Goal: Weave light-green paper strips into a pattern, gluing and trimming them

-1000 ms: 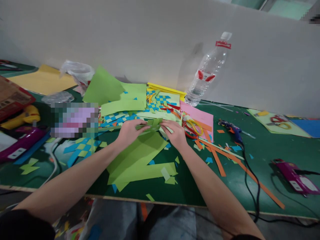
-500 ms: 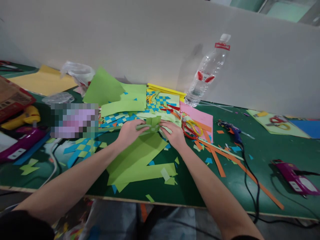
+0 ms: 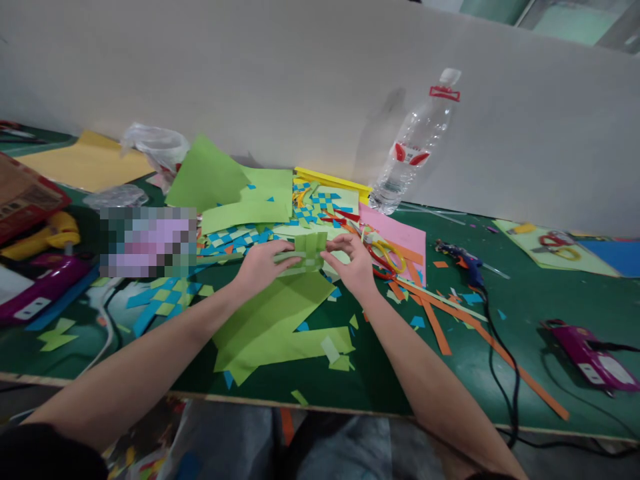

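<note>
A small woven piece of green paper strips (image 3: 311,251) is raised slightly above the table. My left hand (image 3: 261,268) pinches its left side and loose strip ends between thumb and fingers. On the right, my right hand (image 3: 354,267) has its thumb at the piece's edge, with the fingers curved and apart from the thumb. Larger green paper sheets (image 3: 270,317) lie below the hands. Beyond them are blue-and-green woven strips (image 3: 240,238) and scissors with red and yellow handles (image 3: 390,257), close to my right hand.
A plastic bottle (image 3: 417,143) leans against the grey partition (image 3: 300,80). Rightward lie a blue glue gun (image 3: 467,265), orange paper strips (image 3: 480,327) and a purple power box (image 3: 593,353) with black cables. Leftward are another purple device (image 3: 45,283) and a cardboard box (image 3: 25,197).
My right hand's fingers have loosened and spread from the woven piece's right edge. The woven piece has shifted slightly right, with my left hand still on it.
</note>
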`<state>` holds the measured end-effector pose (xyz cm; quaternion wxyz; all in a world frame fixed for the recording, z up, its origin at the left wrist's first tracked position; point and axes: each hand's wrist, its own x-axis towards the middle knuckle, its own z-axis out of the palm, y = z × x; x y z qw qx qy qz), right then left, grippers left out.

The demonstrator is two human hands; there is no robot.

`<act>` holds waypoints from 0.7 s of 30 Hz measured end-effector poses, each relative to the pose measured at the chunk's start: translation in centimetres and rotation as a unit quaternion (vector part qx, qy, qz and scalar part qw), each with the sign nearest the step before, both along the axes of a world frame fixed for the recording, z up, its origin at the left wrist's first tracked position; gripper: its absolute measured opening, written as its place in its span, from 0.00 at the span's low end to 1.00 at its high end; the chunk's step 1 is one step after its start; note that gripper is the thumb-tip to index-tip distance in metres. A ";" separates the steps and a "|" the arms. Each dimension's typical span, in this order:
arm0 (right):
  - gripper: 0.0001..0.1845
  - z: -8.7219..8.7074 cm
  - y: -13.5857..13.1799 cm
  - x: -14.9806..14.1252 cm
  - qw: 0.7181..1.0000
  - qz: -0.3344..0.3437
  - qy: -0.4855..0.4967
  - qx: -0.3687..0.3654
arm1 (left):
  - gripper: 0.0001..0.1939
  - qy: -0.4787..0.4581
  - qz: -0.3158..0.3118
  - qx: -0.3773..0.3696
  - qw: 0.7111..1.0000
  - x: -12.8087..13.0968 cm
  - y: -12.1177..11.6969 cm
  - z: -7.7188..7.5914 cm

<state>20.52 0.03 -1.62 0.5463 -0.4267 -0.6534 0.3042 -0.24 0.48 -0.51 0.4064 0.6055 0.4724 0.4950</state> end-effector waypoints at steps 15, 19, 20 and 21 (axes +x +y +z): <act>0.08 0.8 -1.1 -1.1 1.000 0.014 -0.015 -0.010 | 0.10 0.137 0.029 0.165 0.976 -0.1 -0.8 0.5; 0.07 1.0 -1.5 -1.5 0.999 0.043 -0.033 0.009 | 0.09 0.210 0.017 0.254 0.944 -0.5 -0.6 0.4; 0.06 1.0 -1.6 -1.6 0.998 0.045 -0.034 0.013 | 0.09 0.223 0.013 0.273 0.936 -0.6 -0.5 0.3; 0.06 1.0 -1.6 -1.7 0.998 0.043 -0.034 0.016 | 0.08 0.232 0.011 0.289 0.929 -0.7 -0.4 0.2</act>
